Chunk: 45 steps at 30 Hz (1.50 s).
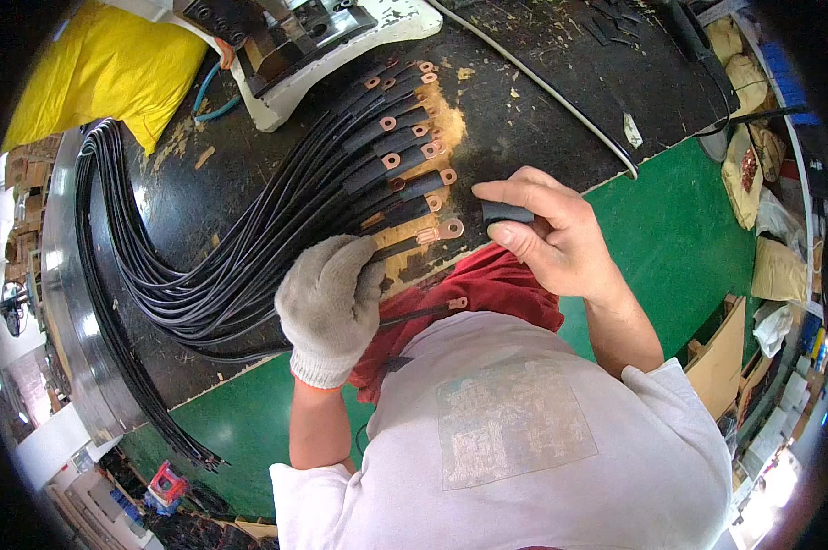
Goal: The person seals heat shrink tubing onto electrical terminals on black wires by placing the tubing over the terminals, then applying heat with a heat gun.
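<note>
My left hand [327, 298], in a grey knit glove, is closed round a black cable near its end. A copper ring lug [450, 229] is crimped onto that cable and points right. My bare right hand [565, 234] pinches a short black sleeve [507, 213] between thumb and fingers, just right of the lug and apart from it. Beyond my left hand lies a bundle of black cables [203, 286]. Many of their ends carry copper lugs [391, 160], several with black sleeves round the cable. Another lugged cable end [457, 303] rests against the red cloth [515, 280] at my lap.
A white-based machine [405, 20] stands at the back of the dark worktable [515, 119], beside a yellow sack [102, 69]. One grey cord [552, 87] crosses the tabletop. Small black pieces [611, 23] lie at the far right. Bags [781, 266] line the right side.
</note>
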Tool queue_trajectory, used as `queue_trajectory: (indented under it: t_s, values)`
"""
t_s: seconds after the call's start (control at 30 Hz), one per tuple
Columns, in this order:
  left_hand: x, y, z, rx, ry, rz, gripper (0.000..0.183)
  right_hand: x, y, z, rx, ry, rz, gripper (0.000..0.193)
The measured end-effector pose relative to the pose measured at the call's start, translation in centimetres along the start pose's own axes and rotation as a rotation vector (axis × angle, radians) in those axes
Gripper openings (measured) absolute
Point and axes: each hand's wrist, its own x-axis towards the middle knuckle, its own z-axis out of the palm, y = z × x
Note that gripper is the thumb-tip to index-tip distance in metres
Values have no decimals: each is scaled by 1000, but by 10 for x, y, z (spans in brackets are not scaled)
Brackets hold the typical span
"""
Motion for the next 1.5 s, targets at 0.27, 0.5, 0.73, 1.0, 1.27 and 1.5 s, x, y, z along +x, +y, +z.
queue_trajectory:
  t_s: [0.27, 0.5, 0.73, 1.0, 1.27, 1.5]
  values:
    - [-1, -1, -1, -46, 16, -17, 23, 0, -3, 17, 243, -11, 111, 26]
    - [-2, -4, 0, -41, 12, 19, 23, 24, -8, 46, 59, -140, -159, 29]
    - [-2, -3, -3, -33, -7, 6, 23, 24, -12, 51, 102, -96, -10, 31]
    - [6, 2, -1, -78, -18, 51, 22, 22, -10, 43, 47, -75, -1, 31]
    - [13, 7, -6, 156, 181, 70, 26, 36, 21, -86, -143, 408, 278, 24]
    - [4, 23, -21, 282, 23, 174, 25, 84, 129, -200, -764, 452, 223, 32]
